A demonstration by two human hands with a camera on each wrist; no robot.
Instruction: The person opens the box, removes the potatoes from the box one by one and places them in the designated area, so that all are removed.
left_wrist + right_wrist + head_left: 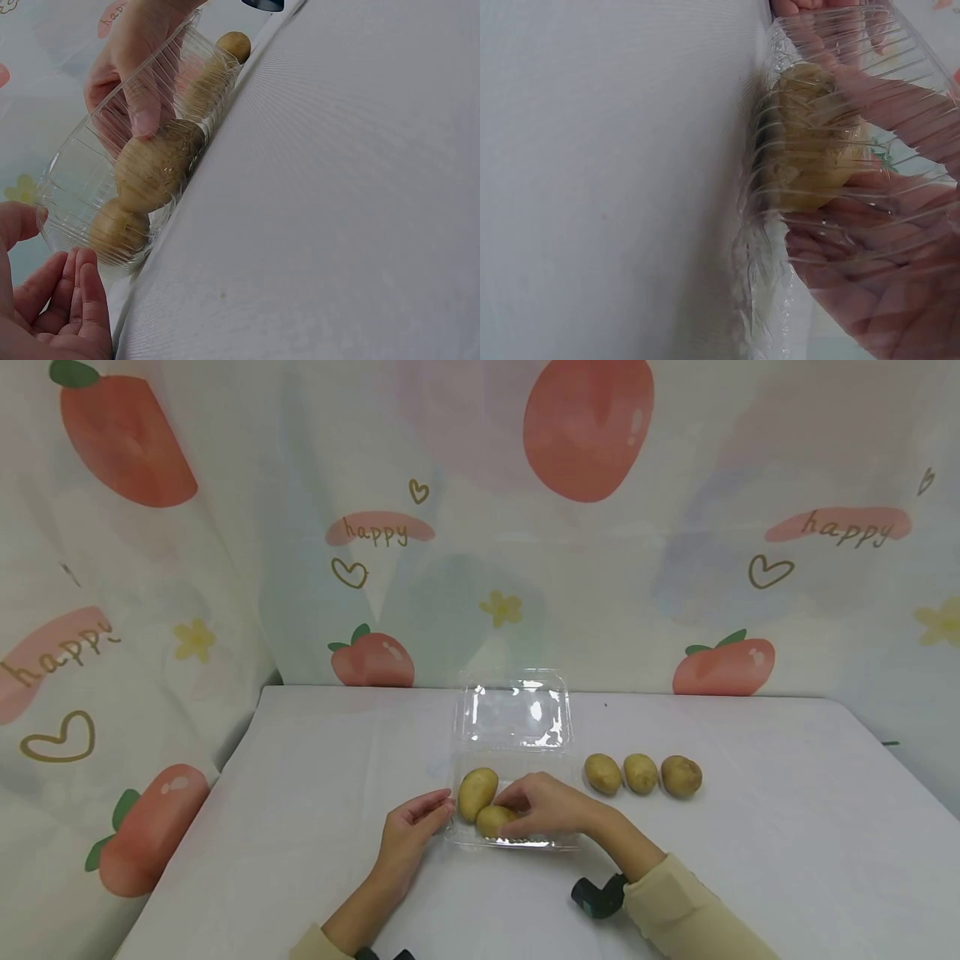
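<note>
A clear plastic clamshell box (543, 843) lies on the table with its lid (513, 718) folded back. Inside, a potato (477, 793) rests by the left wall, and a second potato (493, 821) lies near the front. My right hand (551, 806) reaches into the box and grips this front potato from its right; through the ribbed wall, the right wrist view shows the fingers round the potato (810, 142). At the left rim, my left hand (412, 831) pinches the box edge between thumb and fingers, as the left wrist view also shows.
Three potatoes stand in a row right of the box: one nearest (602, 774), a middle one (641, 774) and a browner one (681, 777). A white cloth covers the table (787, 860). A printed curtain (600, 577) hangs behind and at the left.
</note>
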